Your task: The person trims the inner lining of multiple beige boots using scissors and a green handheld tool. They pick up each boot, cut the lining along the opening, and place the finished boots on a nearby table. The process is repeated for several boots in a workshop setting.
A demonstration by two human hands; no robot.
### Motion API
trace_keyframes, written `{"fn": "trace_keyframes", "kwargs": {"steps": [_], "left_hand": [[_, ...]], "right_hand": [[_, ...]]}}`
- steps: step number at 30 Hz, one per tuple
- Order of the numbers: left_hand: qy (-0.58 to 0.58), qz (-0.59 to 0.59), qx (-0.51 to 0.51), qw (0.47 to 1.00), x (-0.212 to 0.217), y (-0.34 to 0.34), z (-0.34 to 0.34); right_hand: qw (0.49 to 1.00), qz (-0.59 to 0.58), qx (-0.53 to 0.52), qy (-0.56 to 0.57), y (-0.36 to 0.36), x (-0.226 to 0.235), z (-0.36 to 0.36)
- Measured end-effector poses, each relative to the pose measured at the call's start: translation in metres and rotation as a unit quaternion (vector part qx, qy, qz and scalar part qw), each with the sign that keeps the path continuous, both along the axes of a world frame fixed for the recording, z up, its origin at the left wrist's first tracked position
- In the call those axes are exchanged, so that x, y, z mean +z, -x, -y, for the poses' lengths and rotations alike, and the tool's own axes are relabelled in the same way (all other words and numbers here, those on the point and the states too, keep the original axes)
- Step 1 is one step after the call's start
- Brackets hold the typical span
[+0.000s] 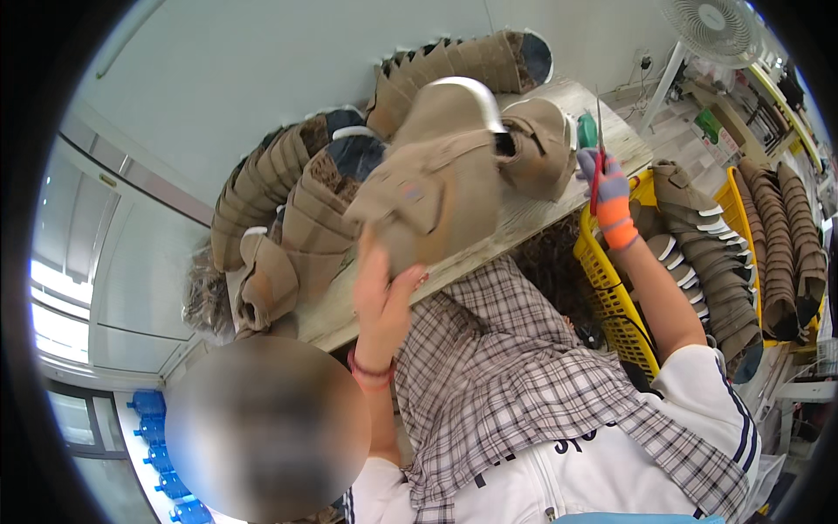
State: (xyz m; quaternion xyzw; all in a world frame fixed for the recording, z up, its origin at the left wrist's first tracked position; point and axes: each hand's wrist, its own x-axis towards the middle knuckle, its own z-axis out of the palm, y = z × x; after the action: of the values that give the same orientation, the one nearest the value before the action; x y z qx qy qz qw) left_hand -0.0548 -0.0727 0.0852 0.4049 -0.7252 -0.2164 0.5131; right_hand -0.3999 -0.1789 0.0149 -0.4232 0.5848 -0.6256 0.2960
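My left hand (pixel 384 293) is bare, with a pink band at the wrist. It grips a tan boot (pixel 436 179) with a white sole from below and holds it up over the wooden table (pixel 532 214). My right hand (pixel 608 194) wears an orange and purple glove. It holds red-handled scissors (pixel 597 179) with the blades pointing up, just right of the boot and apart from it. A checked apron (pixel 506 349) covers my lap.
Rows of nested tan boots (pixel 262 188) curve across the table behind the held one, and another row (pixel 463 61) lies at the back. A yellow basket (pixel 611 297) to my right holds more boots (pixel 707 262). A white fan (pixel 711 31) stands at top right. Blue bottles (pixel 157 437) are at lower left.
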Motion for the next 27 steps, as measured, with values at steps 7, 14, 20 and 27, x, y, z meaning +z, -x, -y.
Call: {"fn": "trace_keyframes", "kwargs": {"steps": [7,14,20,27], "left_hand": [[0.199,0.241,-0.202,0.928,0.029,0.079,0.142],[0.131,0.328,-0.213,0.911,0.005,0.101,0.196],[0.149,0.254,-0.143,0.945,-0.021,0.129,0.197],[0.258,0.142,0.059,0.954,-0.016,0.065,0.148]], "right_hand": [[0.967,-0.216,-0.068,-0.119,0.081,-0.052,0.164],[0.924,-0.332,-0.082,-0.169,0.073,-0.117,0.223],[0.918,-0.387,-0.012,-0.087,0.099,-0.148,0.238],[0.993,-0.090,-0.043,-0.063,0.094,-0.130,0.227]]}}
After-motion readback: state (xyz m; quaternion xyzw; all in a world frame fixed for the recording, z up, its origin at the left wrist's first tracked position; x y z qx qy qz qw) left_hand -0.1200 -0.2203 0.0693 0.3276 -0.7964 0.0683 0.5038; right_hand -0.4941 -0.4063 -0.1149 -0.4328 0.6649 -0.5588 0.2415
